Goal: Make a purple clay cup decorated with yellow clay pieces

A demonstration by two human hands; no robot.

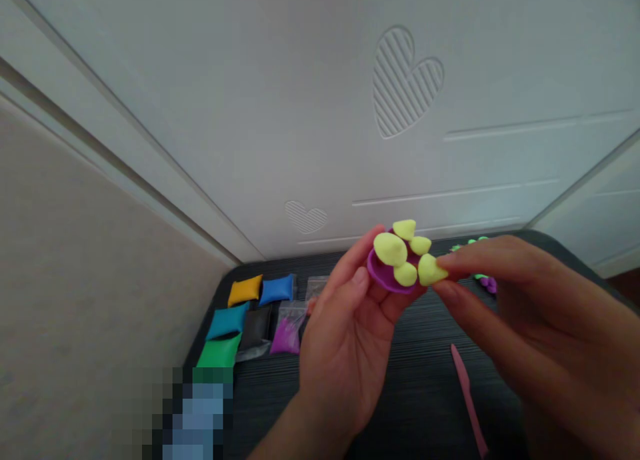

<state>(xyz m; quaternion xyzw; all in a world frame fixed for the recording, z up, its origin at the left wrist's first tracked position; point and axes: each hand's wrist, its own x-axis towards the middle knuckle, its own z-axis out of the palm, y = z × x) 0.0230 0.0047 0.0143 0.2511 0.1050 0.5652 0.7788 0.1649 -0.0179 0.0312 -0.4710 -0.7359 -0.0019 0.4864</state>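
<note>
My left hand point(345, 333) is raised above the dark table point(410, 393), its fingers closed round a purple clay disc point(387, 277) that carries several yellow-green clay petals point(391, 248). My right hand point(530, 313) comes in from the right and pinches one yellow-green petal point(430, 270) at the disc's right edge between thumb and forefinger.
Small bags of clay lie at the table's left: orange point(245, 290), blue point(277, 289), teal point(227, 320), black point(256, 327), green point(217, 352), purple point(286, 335). A pink modelling tool point(467, 393) lies below my right hand. Green and purple clay pieces point(487, 283) show behind it. White panelled furniture rises behind.
</note>
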